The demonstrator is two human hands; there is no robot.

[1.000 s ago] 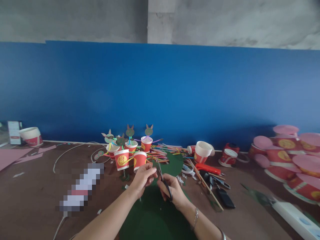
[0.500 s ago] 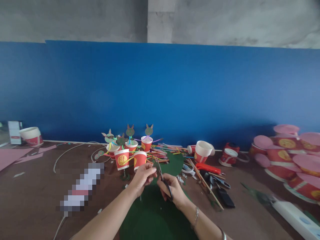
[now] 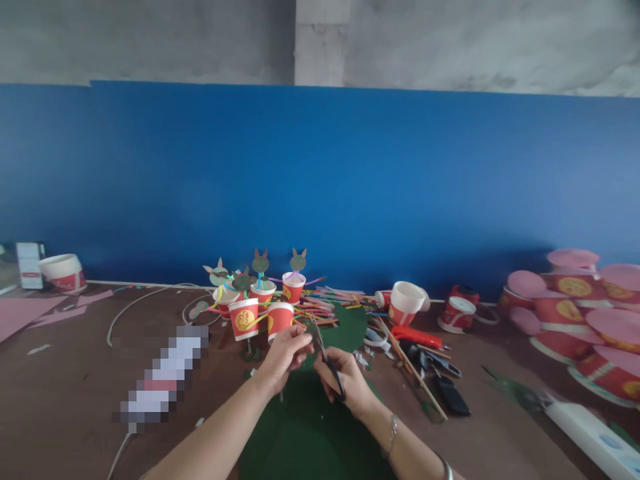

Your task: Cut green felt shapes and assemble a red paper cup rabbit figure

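Note:
In the head view, my left hand (image 3: 286, 352) pinches a small piece of dark green paper (image 3: 312, 330) between thumb and fingers. My right hand (image 3: 346, 380) is closed round the dark handles of a pair of scissors (image 3: 330, 369). The scissor blades point up and away, right against the paper piece. Below both hands lies a large sheet of dark green paper (image 3: 315, 433). Just beyond my left hand stand red paper cups (image 3: 245, 321), some carrying green paper animal heads (image 3: 299, 261) and coloured pipe-cleaner arms.
Behind the hands lie pipe cleaners (image 3: 330, 300) and a green paper piece (image 3: 351, 327). To the right are wooden sticks (image 3: 415, 373), a red tool (image 3: 417, 337), a white power strip (image 3: 590, 433) and stacked red cups with pink discs (image 3: 565, 310). A blue panel (image 3: 320, 180) stands behind.
Both hands stay in almost the same place. The small green paper piece shows slightly more beside the scissor blades.

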